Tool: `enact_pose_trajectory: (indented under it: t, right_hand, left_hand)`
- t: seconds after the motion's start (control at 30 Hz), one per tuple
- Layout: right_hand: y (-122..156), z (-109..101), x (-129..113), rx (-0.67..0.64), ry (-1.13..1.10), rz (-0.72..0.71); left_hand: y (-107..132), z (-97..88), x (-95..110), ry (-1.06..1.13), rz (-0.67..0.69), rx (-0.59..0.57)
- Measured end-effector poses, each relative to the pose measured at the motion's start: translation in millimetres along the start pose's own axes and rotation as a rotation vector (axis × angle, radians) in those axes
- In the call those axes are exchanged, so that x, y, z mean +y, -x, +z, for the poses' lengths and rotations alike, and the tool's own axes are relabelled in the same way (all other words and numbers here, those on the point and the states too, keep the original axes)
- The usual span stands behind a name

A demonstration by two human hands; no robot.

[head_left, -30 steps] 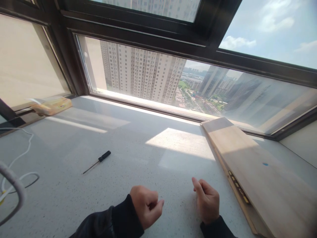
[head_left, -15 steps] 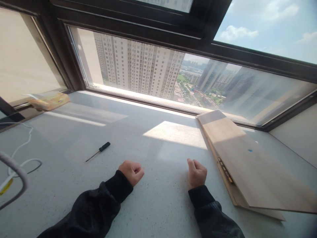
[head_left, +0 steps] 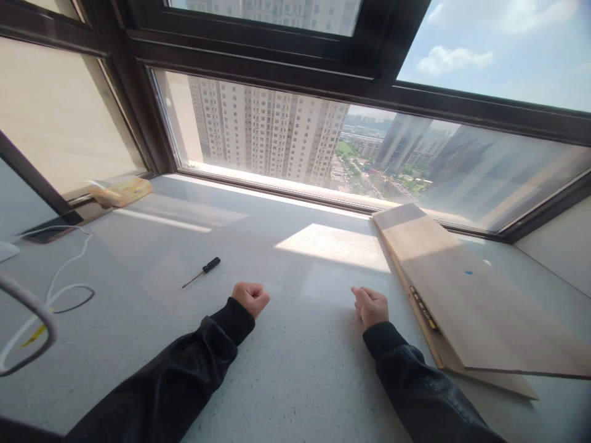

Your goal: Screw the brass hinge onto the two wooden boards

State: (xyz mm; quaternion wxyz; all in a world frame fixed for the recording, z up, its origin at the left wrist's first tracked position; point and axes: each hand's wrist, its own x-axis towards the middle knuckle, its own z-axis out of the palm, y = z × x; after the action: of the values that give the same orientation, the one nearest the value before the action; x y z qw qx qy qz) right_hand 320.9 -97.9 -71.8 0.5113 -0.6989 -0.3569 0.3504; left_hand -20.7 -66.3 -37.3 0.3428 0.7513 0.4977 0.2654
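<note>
My left hand (head_left: pixel 250 299) is closed in a fist over the pale speckled countertop (head_left: pixel 286 369), and nothing shows in it. The nearest thing to it is a small screwdriver (head_left: pixel 211 265) with a black handle and thin shaft, lying apart from the hand. My right hand (head_left: pixel 372 307) is also curled into a fist, with no object visible in it. To its right lie two wooden boards (head_left: pixel 443 264), one stacked askew on the other. A narrow black strip with yellow marks (head_left: pixel 423 309) shows between the boards' edges.
White and grey cables (head_left: pixel 69 289) curl on the left. A yellowish packet (head_left: pixel 122 192) sits in the far left corner, near a dark flat phone-like object (head_left: pixel 46 234). Dark-framed windows (head_left: pixel 277 64) close off the back, with sunlight patches on the counter.
The view has shifted slightly, so most things appear farther right. My right hand has tilted a little, its fist now pointing more to the left. Both hands stay closed.
</note>
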Motion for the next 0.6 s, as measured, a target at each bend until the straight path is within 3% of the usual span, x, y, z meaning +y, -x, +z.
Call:
enact_pose_trajectory:
  t: [0.27,0.6]
  right_hand:
    - [-14,-8,-7,-0.139,-0.068,0.146]
    - [-17,-6,-21,-0.142,-0.093,0.205]
  left_hand:
    - [5,21.1,-7,-0.192,0.115,-0.025]
    - [3,58.3,-37,-0.38,0.289,-0.037]
